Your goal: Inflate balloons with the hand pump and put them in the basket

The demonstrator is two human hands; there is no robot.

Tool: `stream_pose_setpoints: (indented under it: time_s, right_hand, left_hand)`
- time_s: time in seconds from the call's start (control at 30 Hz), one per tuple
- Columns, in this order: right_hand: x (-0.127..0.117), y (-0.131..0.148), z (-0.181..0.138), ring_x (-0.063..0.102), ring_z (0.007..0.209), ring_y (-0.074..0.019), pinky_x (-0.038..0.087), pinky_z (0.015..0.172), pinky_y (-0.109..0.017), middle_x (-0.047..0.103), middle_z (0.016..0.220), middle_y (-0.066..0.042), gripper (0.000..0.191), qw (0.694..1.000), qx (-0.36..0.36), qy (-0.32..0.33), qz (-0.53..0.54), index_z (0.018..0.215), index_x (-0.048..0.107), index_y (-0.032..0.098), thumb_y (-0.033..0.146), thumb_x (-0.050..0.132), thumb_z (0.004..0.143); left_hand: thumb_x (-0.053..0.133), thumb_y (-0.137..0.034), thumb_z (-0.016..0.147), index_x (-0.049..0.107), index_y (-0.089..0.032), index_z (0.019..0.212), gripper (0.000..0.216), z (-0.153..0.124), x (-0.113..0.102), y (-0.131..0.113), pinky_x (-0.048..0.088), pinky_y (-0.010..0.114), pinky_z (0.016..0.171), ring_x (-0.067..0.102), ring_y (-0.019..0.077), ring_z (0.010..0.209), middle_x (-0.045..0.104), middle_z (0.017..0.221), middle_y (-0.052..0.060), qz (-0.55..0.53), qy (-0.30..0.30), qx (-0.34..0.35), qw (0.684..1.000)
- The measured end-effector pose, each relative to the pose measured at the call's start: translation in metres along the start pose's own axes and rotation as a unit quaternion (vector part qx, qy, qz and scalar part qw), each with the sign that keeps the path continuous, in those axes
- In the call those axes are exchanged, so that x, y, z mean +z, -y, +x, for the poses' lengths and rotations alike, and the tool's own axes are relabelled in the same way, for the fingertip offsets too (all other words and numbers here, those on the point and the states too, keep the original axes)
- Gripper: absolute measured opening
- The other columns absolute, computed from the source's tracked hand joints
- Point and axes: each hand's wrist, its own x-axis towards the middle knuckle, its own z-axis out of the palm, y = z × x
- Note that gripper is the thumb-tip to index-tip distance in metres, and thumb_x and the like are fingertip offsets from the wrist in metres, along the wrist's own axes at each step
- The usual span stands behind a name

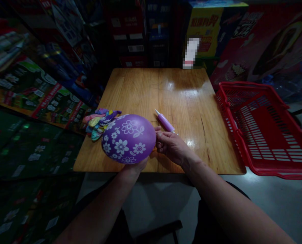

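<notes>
A blown-up purple balloon (130,135) with white flower prints is held above the near part of the wooden table (140,88). At its neck end, on the right, my right hand (172,145) is closed in a pinch. My left hand (138,165) comes from below and behind the balloon, which covers most of it; a bit of finger shows by the neck, close to my right fingers. Just beyond my right hand lies a purple balloon pump (165,122) with a white nozzle. Several uninflated balloons (97,123) in mixed colours are heaped at the table's left edge.
To the right of the table stands a red plastic basket (242,135). Green cartons (26,145) are stacked along the left side. Behind the far edge are dark red boxes (127,23) and a yellow and blue box (204,27). Part of a dark stool (161,232) shows below.
</notes>
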Motion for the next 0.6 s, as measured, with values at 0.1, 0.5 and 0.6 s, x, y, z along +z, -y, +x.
stream_pose_setpoints:
  time_s: [0.1, 0.5, 0.6]
  right_hand:
    - [-0.001, -0.004, 0.001, 0.051, 0.054, -0.0041, 0.042, 0.049, -0.013, 0.060, 0.065, 0.001, 0.021, 0.999, 0.012, 0.008, 0.030, 0.081, 0.070, 0.013, 0.031, 0.082, 0.083]
    - [0.005, -0.035, -0.049, 0.049, 0.049, -0.0036, 0.040, 0.048, -0.012, 0.057, 0.060, 0.004, 0.025, 0.996, 0.015, -0.022, 0.083, 0.086, 0.069, 0.014, 0.031, 0.086, 0.077]
    - [0.012, -0.060, -0.086, 0.048, 0.047, -0.0031, 0.041, 0.048, -0.013, 0.056, 0.059, 0.004, 0.030, 0.995, 0.000, -0.058, 0.076, 0.086, 0.068, 0.013, 0.032, 0.088, 0.074]
  left_hand:
    - [0.073, -0.032, 0.087, 0.078, -0.022, 0.111, 0.026, -0.003, 0.001, 0.001, 0.051, 0.039, 0.102, 0.065, 0.0258, 0.116, 0.072, 0.124, 0.009, -0.003, -0.008, 0.012, 1.000]
    - [0.077, -0.037, 0.081, 0.079, -0.017, 0.108, 0.033, -0.069, 0.028, -0.006, 0.044, 0.046, 0.110, 0.062, 0.0304, 0.124, 0.071, 0.128, 0.013, -0.033, -0.067, -0.008, 0.997]
    - [0.077, -0.037, 0.080, 0.079, -0.018, 0.107, 0.033, -0.111, 0.028, -0.001, 0.044, 0.045, 0.111, 0.062, 0.0301, 0.124, 0.070, 0.128, 0.013, -0.019, -0.069, -0.011, 0.997]
